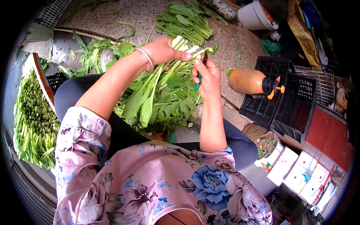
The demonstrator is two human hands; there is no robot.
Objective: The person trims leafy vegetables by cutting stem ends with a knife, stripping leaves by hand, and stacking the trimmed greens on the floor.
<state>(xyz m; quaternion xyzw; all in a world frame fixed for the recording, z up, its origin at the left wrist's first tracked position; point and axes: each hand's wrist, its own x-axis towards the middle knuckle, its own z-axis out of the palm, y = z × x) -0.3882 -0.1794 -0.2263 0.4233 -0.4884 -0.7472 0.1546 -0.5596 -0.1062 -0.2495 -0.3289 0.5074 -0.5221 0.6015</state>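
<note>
My left hand, with a bangle at the wrist, is closed around a bunch of leafy greens. The pale stem ends point up and right; the leaves hang down toward my lap. Close beside it, my right hand grips a small knife with a dark blade and a green handle. Its thumb and the blade are at the end of one stem, though the exact contact is hard to see. Below both hands lies a heap of loose greens. A laid-out bundle of greens rests on the stone surface beyond.
Trimmed leaves are scattered at the left. A large stack of greens stands at far left. On the right are an orange spray bottle, black crates, a white bucket and white boxes.
</note>
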